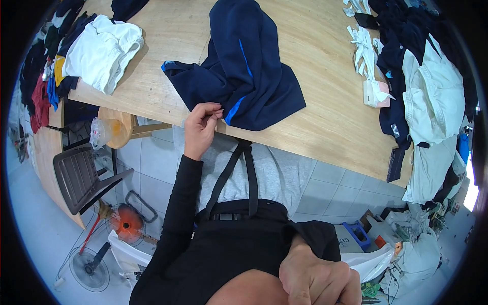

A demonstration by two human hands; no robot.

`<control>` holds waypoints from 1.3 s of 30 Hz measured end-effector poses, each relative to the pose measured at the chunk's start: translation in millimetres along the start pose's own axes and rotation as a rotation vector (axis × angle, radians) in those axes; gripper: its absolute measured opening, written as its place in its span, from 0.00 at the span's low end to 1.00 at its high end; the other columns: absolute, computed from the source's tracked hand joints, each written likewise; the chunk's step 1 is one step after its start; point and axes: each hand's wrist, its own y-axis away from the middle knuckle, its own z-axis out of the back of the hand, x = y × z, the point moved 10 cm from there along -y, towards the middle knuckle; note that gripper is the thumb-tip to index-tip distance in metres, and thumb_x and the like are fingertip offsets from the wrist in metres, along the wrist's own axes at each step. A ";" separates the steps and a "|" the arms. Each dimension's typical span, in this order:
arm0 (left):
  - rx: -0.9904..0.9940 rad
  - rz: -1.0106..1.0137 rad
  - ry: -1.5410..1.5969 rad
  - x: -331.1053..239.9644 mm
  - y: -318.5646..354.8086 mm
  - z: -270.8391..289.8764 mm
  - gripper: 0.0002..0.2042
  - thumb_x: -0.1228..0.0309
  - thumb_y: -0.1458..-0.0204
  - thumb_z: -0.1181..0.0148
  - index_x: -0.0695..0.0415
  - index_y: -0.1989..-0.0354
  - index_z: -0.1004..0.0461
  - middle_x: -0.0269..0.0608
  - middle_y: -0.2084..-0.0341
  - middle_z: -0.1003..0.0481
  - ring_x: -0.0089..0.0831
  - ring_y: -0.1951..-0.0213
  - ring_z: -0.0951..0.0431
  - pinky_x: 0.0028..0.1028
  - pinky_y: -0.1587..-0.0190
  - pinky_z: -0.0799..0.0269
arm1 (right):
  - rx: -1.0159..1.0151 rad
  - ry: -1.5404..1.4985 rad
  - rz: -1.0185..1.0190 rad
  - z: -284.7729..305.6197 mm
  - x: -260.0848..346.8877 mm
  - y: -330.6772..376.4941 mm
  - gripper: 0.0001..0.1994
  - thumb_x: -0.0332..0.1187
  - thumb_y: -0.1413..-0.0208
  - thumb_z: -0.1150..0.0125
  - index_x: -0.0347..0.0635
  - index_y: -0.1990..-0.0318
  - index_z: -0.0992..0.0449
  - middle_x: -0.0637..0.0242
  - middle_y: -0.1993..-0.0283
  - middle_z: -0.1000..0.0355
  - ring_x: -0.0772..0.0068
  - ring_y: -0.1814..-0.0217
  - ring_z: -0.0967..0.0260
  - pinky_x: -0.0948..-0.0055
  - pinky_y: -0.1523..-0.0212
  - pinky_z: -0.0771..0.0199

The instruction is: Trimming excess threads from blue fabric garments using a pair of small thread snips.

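Observation:
A navy garment [244, 71] with bright blue stripes lies bunched on the wooden table [320, 96], its lower end close to the near edge. Whether it is trousers or a top, I cannot tell. At its lower left edge, my left hand [202, 124] is closed in a pinch, with the fingertips against the cloth. My right hand [321, 274] is raised near my chest at the bottom of the view. Its fingers are curled in, and whatever they hold, if anything, is hidden.
White garments [105, 51] lie at the table's left; more white clothing [434, 96] and dark clothing pile up at the right. White strips [363, 51] lie beside a small pink-and-white box [376, 94]. A grey chair [79, 178], a wooden stool [124, 129] and fans [90, 268] stand at left.

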 end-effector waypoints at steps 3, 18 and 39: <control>-0.001 0.003 -0.003 -0.7 0.3 0.6 0.13 0.91 0.39 0.46 0.69 0.50 0.19 0.44 0.51 0.19 0.29 0.51 0.14 0.26 0.45 0.18 | -0.014 -0.004 0.004 -0.4 0.6 0.3 0.24 0.39 0.22 0.53 0.51 0.78 0.33 0.65 0.78 0.31 0.77 0.80 0.35 0.66 0.47 0.19; -0.003 0.005 0.001 -2.8 -0.6 0.2 0.12 0.90 0.38 0.45 0.69 0.50 0.19 0.44 0.51 0.19 0.29 0.52 0.14 0.25 0.46 0.18 | -0.020 0.010 -0.015 -1.9 2.2 -2.3 0.20 0.37 0.28 0.48 0.51 0.78 0.32 0.66 0.77 0.29 0.78 0.78 0.33 0.67 0.46 0.19; -0.007 0.031 0.046 2.6 0.3 0.5 0.13 0.91 0.38 0.45 0.69 0.50 0.19 0.43 0.52 0.19 0.28 0.52 0.14 0.25 0.45 0.19 | -0.039 0.042 -0.020 -1.3 6.5 -2.4 0.17 0.31 0.35 0.46 0.51 0.80 0.33 0.62 0.78 0.28 0.75 0.81 0.32 0.65 0.48 0.17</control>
